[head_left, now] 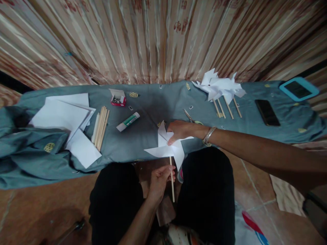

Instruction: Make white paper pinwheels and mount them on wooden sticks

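Observation:
A white paper pinwheel [162, 149] on a wooden stick [172, 190] is at the table's front edge, between my knees. My left hand [161, 177] is closed around the stick below the paper blades. From the right, my right hand [178, 132] reaches over the blades, its thumb and fingers closed at the pinwheel's middle. What lies under those fingertips is hidden. Just behind my right hand is a pair of scissors [189, 116], partly covered by the wrist. A green and white glue stick [128, 121] lies to the left of the pinwheel.
Several finished pinwheels [221, 86] lie at the back right, near a dark phone [267, 112] and a blue-framed tablet [298, 89]. On the left are white paper sheets [61, 114], wooden sticks [102, 127] and a small open box of metal pins [118, 98]. A curtain [153, 41] hangs behind.

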### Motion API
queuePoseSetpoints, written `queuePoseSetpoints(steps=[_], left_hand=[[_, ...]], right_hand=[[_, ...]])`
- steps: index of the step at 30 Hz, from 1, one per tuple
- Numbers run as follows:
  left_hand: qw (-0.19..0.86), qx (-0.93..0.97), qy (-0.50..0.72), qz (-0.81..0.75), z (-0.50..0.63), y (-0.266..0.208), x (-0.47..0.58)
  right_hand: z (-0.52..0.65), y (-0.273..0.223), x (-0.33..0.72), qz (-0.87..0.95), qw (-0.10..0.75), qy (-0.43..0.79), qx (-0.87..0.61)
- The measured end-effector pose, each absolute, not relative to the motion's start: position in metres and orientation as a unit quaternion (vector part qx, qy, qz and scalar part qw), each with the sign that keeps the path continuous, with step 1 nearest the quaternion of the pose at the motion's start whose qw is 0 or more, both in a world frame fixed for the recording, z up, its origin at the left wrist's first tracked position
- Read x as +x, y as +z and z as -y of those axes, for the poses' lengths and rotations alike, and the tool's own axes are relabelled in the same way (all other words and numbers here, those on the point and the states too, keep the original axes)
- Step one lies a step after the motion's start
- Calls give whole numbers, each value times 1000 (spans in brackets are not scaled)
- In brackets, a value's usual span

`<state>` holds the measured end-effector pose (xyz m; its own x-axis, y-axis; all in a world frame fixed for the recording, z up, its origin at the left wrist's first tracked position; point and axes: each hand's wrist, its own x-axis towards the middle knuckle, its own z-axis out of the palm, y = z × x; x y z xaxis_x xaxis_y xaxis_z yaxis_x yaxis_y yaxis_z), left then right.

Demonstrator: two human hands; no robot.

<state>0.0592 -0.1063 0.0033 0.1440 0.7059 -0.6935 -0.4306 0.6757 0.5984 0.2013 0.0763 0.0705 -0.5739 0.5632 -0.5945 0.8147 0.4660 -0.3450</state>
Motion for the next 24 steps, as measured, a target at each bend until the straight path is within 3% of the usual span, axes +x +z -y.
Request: queuePoseSetpoints(steps=[24], left_hand=[[763, 162, 367, -507, 108, -3, 62]], right_hand=[[-76, 72, 197, -830, 207, -323, 406]])
